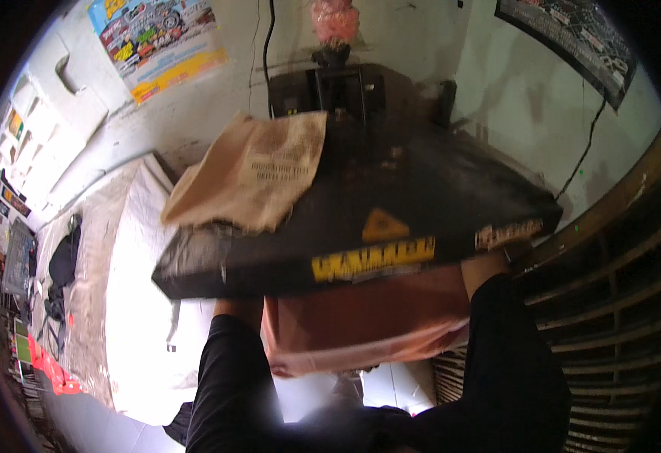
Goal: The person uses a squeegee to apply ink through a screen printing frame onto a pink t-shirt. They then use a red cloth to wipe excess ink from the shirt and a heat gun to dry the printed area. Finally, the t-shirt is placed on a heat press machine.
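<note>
A wide, flat black box (436, 189) with yellow warning stickers along its front spans the middle of the view, slightly blurred. Under its front left part goes my left hand (240, 309); only the wrist shows. At the front right corner my right hand (485, 269) reaches beneath it in the same way. Both hands appear to hold the box from below, their fingers hidden by it. A tan cloth piece (262, 177) with dark print lies across the box's left top. Below the box shows a pinkish-orange cloth cover (368, 321).
A white-topped bed or mattress (149, 317) stands to the left, with dark items (62, 264) and a red bag (51, 370) beyond it. A slatted wooden rack (610, 302) runs along the right. Behind the box are a black device (330, 90) and a pink wrapped object (334, 21) against the wall.
</note>
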